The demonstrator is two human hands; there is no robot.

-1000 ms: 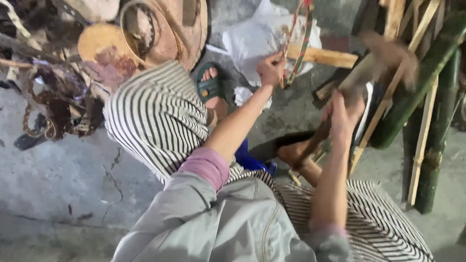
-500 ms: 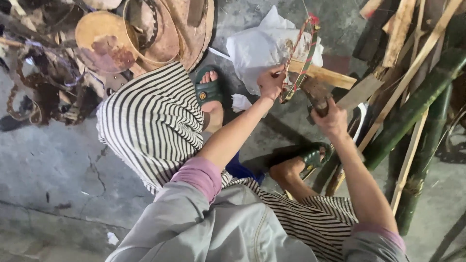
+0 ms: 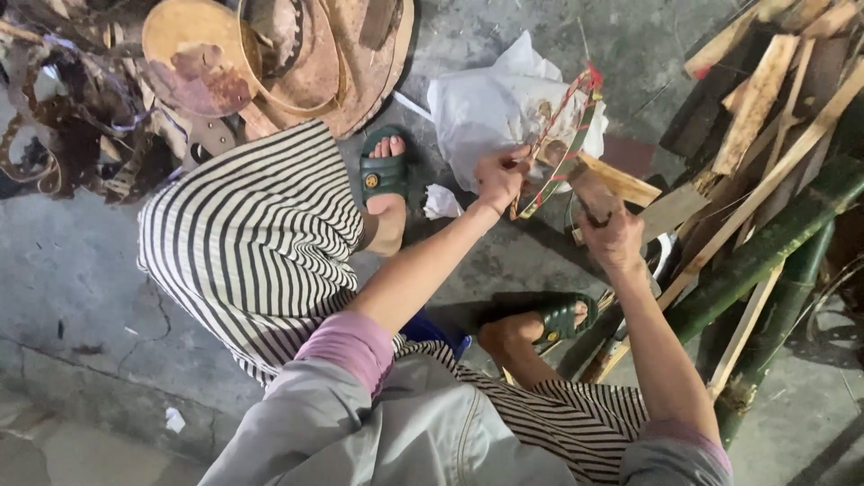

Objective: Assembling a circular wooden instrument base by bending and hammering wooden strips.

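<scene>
Hands meet: left hand point(image 3: 498, 177) pinches the thin bent bamboo hoop point(image 3: 556, 144), standing upright, while right hand point(image 3: 612, 236) just beside clasps a brown wooden block point(image 3: 591, 191).

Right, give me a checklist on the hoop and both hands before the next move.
1. Left hand pinches the thin hoop: ok.
2. Right hand grips the wooden block: ok.
3. Block touching the hoop's rim: cannot tell.
4. Hoop stands upright over the white bag: ok.
5. Feet in green sandals lie away from the block: ok.
6. Loose wood strips crowd the right hand: not ok.
</scene>
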